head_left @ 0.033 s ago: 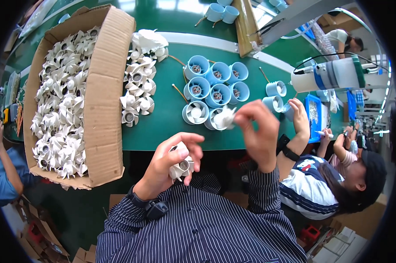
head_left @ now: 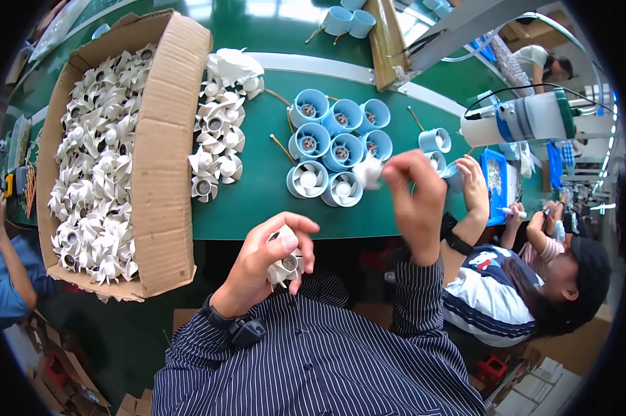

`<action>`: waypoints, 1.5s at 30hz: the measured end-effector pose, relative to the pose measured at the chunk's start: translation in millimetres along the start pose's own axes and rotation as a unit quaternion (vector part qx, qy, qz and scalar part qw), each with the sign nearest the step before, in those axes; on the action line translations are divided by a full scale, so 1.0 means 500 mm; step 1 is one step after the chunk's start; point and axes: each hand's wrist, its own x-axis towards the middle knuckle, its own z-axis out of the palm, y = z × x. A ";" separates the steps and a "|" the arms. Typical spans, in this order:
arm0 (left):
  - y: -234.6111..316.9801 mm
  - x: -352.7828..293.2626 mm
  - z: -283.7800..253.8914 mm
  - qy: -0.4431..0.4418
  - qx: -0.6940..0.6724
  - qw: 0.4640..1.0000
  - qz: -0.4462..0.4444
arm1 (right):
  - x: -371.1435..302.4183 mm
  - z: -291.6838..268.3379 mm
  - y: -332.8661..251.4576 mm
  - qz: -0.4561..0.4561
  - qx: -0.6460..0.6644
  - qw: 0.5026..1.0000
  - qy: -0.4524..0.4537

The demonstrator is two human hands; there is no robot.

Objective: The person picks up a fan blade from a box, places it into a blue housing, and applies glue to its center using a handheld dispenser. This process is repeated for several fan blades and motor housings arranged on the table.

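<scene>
My left hand is held near my chest, below the table edge, closed around a small white fan impeller. Raised over the table edge, my right hand pinches another white impeller at its fingertips, right beside a cluster of round blue fan housings. Two housings in the front row have white impellers seated in them; the ones behind show bare motor hubs.
A long cardboard box full of white impellers stands at the left, with a loose pile of impellers beside it on the green table. A seated person works at the right near a blue tray. Another person's arm is at the far left.
</scene>
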 end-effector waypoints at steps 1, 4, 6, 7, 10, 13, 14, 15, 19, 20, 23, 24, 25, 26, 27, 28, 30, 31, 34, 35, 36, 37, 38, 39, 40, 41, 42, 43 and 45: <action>-0.004 0.000 0.002 0.036 0.012 0.999 0.002 | 0.012 -0.011 0.020 -0.001 -0.004 1.000 0.004; -0.006 0.002 0.020 0.056 0.150 0.987 -0.010 | 0.045 -0.021 0.064 0.128 -0.045 0.990 0.040; -0.006 0.005 0.024 0.066 0.218 0.974 -0.016 | 0.056 -0.017 0.081 0.121 -0.071 0.990 -0.015; -0.006 0.006 0.025 0.065 0.234 0.970 -0.019 | 0.059 -0.017 0.086 0.118 -0.084 0.989 -0.043; -0.006 0.006 0.026 0.066 0.265 0.962 -0.027 | 0.064 -0.015 0.093 0.104 -0.115 0.986 -0.060; -0.004 0.007 0.026 0.054 0.259 0.964 -0.037 | 0.069 -0.016 0.096 0.103 -0.134 0.982 -0.078; -0.005 0.007 0.024 0.054 0.259 0.964 -0.037 | 0.072 -0.016 0.093 0.107 -0.138 0.981 -0.087; -0.009 0.007 0.021 0.052 0.228 0.971 -0.037 | 0.074 -0.018 0.089 0.112 -0.141 0.979 -0.096; -0.015 0.006 0.020 0.049 0.157 0.986 -0.034 | 0.080 -0.018 0.062 0.097 -0.114 0.987 -0.064; -0.015 0.005 0.024 0.049 0.147 0.988 -0.030 | 0.077 -0.013 0.063 0.098 -0.113 0.987 -0.065; -0.013 0.004 0.026 0.043 0.173 0.984 -0.020 | 0.067 0.002 0.073 0.021 -0.211 0.973 -0.087; -0.011 0.003 0.026 0.034 0.208 0.977 -0.013 | 0.066 0.003 0.073 0.023 -0.210 0.973 -0.089; -0.010 0.002 0.025 0.026 0.244 0.969 -0.006 | 0.067 0.002 0.072 0.009 -0.224 0.971 -0.088; -0.010 0.003 0.027 0.028 0.243 0.969 -0.009 | 0.070 0.000 0.069 -0.005 -0.237 0.967 -0.087; -0.011 0.005 0.031 0.031 0.272 0.962 0.016 | 0.071 -0.001 0.064 -0.020 -0.251 0.964 -0.087; -0.010 0.006 0.034 0.039 0.301 0.952 0.045 | 0.073 0.003 0.047 -0.023 -0.243 0.965 -0.090; -0.006 0.005 0.036 0.059 0.329 0.939 0.077 | 0.056 -0.005 -0.010 0.020 -0.085 0.989 -0.117; -0.006 0.006 0.042 0.066 0.319 0.942 0.079 | 0.038 -0.016 -0.033 0.045 -0.014 0.991 -0.127; -0.003 0.009 0.046 0.086 0.304 0.945 0.086 | -0.014 -0.005 -0.074 -0.033 0.136 0.966 -0.216; -0.004 0.012 0.044 0.091 0.276 0.954 0.070 | -0.024 0.001 -0.079 -0.034 0.137 0.966 -0.216; -0.006 0.015 0.042 0.095 0.248 0.962 0.055 | -0.035 0.009 -0.081 -0.076 0.106 0.969 -0.211; -0.008 0.017 0.040 0.099 0.221 0.970 0.039 | -0.044 0.017 -0.080 -0.117 0.076 0.968 -0.206; -0.010 0.020 0.038 0.096 0.220 0.970 0.039 | -0.048 0.018 -0.077 -0.158 0.042 0.966 -0.200; -0.013 0.022 0.033 0.080 0.204 0.975 0.028 | -0.048 0.018 -0.071 -0.158 0.039 0.966 -0.199; -0.016 0.024 0.029 0.064 0.188 0.980 0.018 | -0.044 0.017 -0.064 -0.154 0.019 0.973 -0.172; -0.017 0.025 0.028 0.049 0.172 0.984 0.007 | -0.038 0.017 -0.055 -0.151 0.000 0.978 -0.146; -0.018 0.026 0.030 0.046 0.173 0.984 0.008 | -0.030 0.018 -0.046 -0.147 -0.019 0.982 -0.119; -0.020 0.028 0.030 0.055 0.121 0.991 0.023 | -0.022 0.022 -0.032 -0.148 -0.020 0.982 -0.117; -0.022 0.029 0.034 0.072 0.016 0.996 0.052 | 0.007 0.028 -0.005 -0.046 -0.052 0.997 -0.033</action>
